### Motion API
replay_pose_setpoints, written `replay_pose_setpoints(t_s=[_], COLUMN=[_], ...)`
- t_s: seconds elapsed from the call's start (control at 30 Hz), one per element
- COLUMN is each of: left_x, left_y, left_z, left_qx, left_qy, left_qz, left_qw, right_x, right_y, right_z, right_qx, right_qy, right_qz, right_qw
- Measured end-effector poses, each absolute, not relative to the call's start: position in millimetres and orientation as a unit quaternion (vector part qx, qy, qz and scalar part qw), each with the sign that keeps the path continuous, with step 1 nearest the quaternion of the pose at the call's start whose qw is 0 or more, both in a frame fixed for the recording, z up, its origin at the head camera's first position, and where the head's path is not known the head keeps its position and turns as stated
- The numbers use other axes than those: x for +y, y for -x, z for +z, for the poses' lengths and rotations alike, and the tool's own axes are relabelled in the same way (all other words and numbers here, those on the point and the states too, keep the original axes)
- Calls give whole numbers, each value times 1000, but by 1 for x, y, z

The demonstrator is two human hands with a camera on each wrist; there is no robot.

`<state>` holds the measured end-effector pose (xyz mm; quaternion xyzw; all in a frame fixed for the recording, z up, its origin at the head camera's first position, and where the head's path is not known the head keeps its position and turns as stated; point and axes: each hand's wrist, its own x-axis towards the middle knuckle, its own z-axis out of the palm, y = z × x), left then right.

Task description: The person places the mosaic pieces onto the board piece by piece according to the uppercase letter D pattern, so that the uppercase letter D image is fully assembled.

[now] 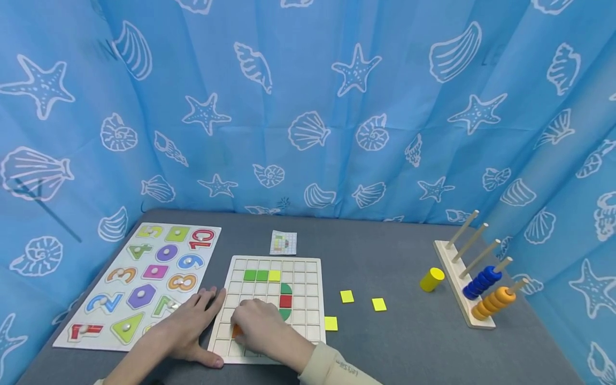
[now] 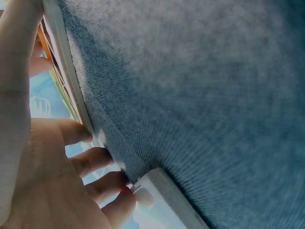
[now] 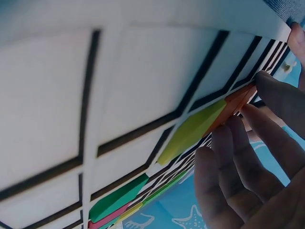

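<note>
A wooden grid board (image 1: 300,337) lies flat on the table with coloured tiles in some cells. My right hand (image 1: 262,323) is over its lower left part, with thumb and fingertips pinching an orange tile (image 3: 233,105) at the grid. Beside that tile is a yellow tile (image 3: 193,129), hidden under the hand in the head view. Two green tiles (image 1: 256,275), a yellow tile (image 1: 274,275) and a red tile (image 1: 285,301) between green rounded pieces (image 1: 285,314) are set higher up. My left hand (image 1: 197,321) rests with spread fingers at the board's left edge.
A number-and-shape puzzle board (image 1: 108,331) lies at left, close to the left hand. A small pattern card (image 1: 284,243) sits behind the grid. Loose yellow tiles (image 1: 347,296) lie at right, before a yellow cylinder (image 1: 432,279) and a peg stand (image 1: 452,262) with beads.
</note>
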<state>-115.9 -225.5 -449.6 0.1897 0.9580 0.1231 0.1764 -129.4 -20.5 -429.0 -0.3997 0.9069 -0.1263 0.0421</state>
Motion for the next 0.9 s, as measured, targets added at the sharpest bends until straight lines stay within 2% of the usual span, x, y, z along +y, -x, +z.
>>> replay_pose_setpoints(t_s=[0.53, 0.9], left_x=[-226, -225], left_y=[116, 117], left_z=[-451, -451], left_qx=[959, 960], left_qy=[-191, -183], left_qz=[119, 116], left_qw=[174, 180], right_x=[-12, 17], right_y=[126, 130], right_z=[-420, -411], right_qx=[901, 908], right_qy=[418, 401], right_qz=[-84, -106], right_qw=[75, 55])
